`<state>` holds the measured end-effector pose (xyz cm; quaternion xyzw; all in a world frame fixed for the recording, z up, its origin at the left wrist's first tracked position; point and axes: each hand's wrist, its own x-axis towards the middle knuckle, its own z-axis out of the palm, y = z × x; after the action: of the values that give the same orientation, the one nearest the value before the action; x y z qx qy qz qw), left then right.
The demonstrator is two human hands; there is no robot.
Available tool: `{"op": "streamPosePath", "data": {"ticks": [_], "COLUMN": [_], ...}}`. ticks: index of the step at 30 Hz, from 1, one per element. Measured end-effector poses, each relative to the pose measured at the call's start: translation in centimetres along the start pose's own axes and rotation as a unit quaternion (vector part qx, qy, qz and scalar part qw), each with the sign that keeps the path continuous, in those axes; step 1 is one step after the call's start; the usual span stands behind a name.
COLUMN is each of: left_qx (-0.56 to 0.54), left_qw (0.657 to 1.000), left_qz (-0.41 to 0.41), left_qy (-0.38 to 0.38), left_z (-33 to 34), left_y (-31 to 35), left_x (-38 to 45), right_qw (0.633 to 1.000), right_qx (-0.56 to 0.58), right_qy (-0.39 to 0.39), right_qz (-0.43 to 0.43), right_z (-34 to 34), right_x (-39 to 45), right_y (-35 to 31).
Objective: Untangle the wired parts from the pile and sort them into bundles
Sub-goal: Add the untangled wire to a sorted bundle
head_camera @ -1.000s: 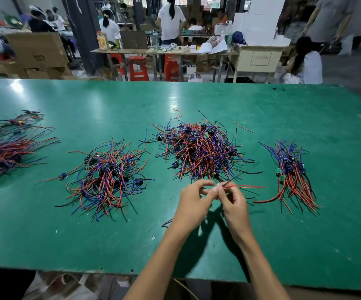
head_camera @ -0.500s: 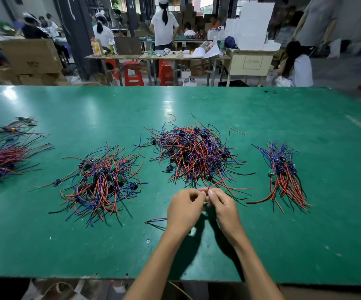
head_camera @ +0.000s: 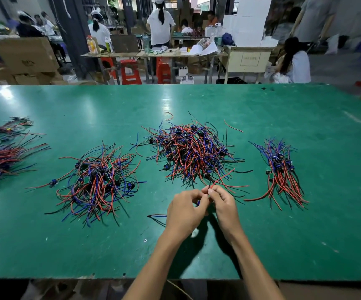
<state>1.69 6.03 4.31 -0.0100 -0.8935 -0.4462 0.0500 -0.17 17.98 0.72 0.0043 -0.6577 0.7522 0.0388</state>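
A tangled pile of red, blue and black wired parts lies in the middle of the green table. Just in front of it my left hand and my right hand meet, fingertips together, both pinching one wired part whose red wire runs up to the right toward the pile. A second loose pile lies to the left. A combed bundle with wires lined up lies to the right. Its blue ends trail under my left hand at the wire tails.
More wire bundles lie at the table's far left edge. The table's front edge runs just below my forearms. Beyond the far edge stand work tables, red stools, cardboard boxes and several people.
My hands have stayed together in front of the middle pile, working the same wired part; its red wire now points up right instead of lying flat to the right.
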Motion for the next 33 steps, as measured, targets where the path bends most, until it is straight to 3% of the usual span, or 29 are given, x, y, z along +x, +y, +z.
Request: {"op": "streamPosePath", "data": {"ticks": [9, 13, 17, 19, 22, 25, 26, 29, 31, 33], "left_qx": [0.010, -0.003, -0.017, -0.020, -0.039, -0.060, -0.063, -0.092, -0.122, -0.152], "left_qw": [0.991, 0.988, 0.985, 0.986, 0.985, 0.987, 0.988, 0.989, 0.988, 0.984], "left_qz": [0.007, 0.012, 0.011, 0.009, 0.017, 0.036, 0.042, 0.044, 0.031, 0.018], "left_qy": [-0.134, -0.156, -0.169, -0.168, -0.168, -0.144, -0.132, -0.109, -0.095, -0.092], "left_z": [-2.1, -3.6, -3.5, -3.3, -3.4, -4.0, -4.2, -4.7, -4.7, -4.7], "left_y": [-1.0, -1.2, -0.7, -0.6, -0.4, -0.3, -0.4, -0.7, -0.7, -0.5], "left_x": [-1.6, -1.2, -0.7, -0.6, -0.1, 0.6, 0.8, 1.1, 1.2, 1.1], "right_qw": [0.990, 0.984, 0.955, 0.958, 0.987, 0.995, 0.977, 0.847, 0.819, 0.827], "right_qx": [0.046, 0.090, 0.226, 0.230, 0.134, -0.089, -0.185, -0.357, -0.374, -0.403], "right_qy": [0.136, 0.156, 0.190, 0.173, 0.084, 0.011, 0.015, 0.092, 0.101, 0.017], "right_qz": [0.004, 0.008, 0.015, 0.011, 0.021, -0.032, -0.105, -0.383, -0.422, -0.392], "right_z": [-0.6, -0.5, -1.2, -1.4, -1.3, -0.2, 0.1, 0.5, 0.8, 1.0], "right_x": [1.3, 1.3, 1.2, 1.0, 0.3, -1.2, -1.8, -3.1, -3.1, -2.5], "right_y": [0.2, 0.1, -0.1, -0.3, -0.4, -0.6, -0.4, -0.4, -1.2, -2.2]}}
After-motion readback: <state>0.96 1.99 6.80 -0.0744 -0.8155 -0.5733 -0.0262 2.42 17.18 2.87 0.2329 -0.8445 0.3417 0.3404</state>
